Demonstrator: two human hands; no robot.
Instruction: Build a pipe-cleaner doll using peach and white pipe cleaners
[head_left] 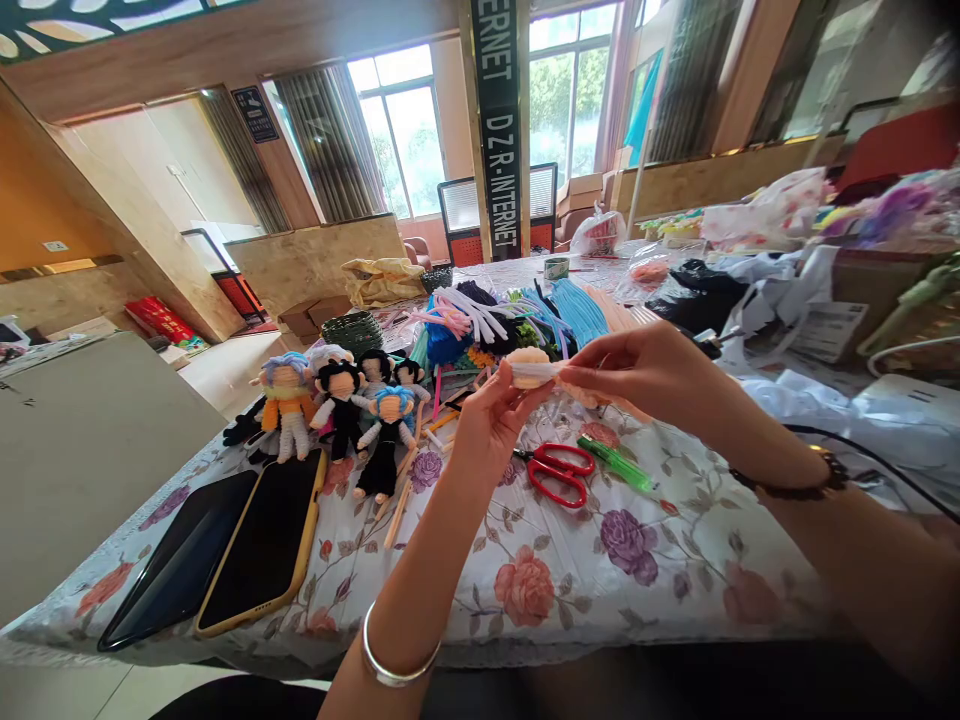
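My left hand [491, 415] pinches a small peach-coloured fuzzy piece [528, 357] shaped like a doll's head. Across its front runs a white strip [531, 371]. My right hand [637, 365] has its thumb and fingers closed at the strip's right end. More peach material [583, 392] hangs under the right fingers, partly hidden. Below both hands lie red-handled scissors [559, 474] and a slim green plastic tool [616, 464], its kind unclear. Several fuzzy dolls [386, 435] sit left of my left hand.
Two phones [262, 545] lie at the table's left. Bundles of coloured pipe cleaners [480, 315] are piled behind my hands. Thin wooden sticks [399, 510] lie by the dolls. A black cable [874, 455], plastic bags and a cardboard box [874, 285] stand at the right. Flowered cloth [570, 620] covers the table.
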